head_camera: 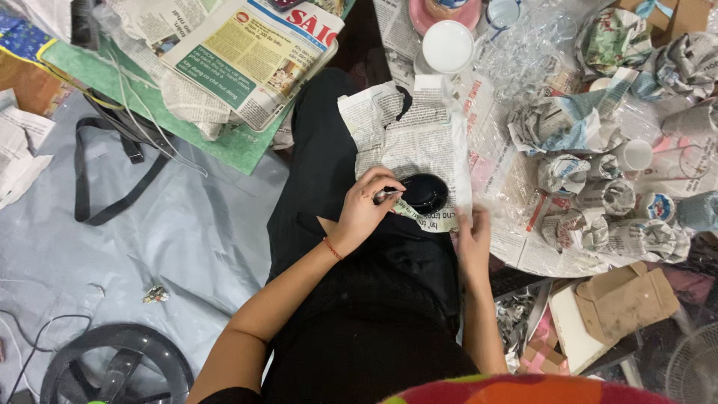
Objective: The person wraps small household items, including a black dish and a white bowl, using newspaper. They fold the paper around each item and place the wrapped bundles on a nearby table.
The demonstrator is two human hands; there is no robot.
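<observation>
Left hand (364, 209) fingers (383, 196) clenched on the black bowl (425, 192) rim over the lap; right hand (473, 232) fingers pinch the newspaper sheet (407, 138) edge beside it.

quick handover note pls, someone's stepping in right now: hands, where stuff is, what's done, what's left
Left hand: fingers on the rim of a small black bowl resting on a newspaper sheet across the lap.
Right hand: pinching the sheet's right edge beside the bowl.
Done: many pieces already wrapped in newspaper, piled to the right.
Left: the black bowl is only partly wrapped; a white cup and another white cup sit unwrapped. Spare newspaper lies upper left.
</observation>
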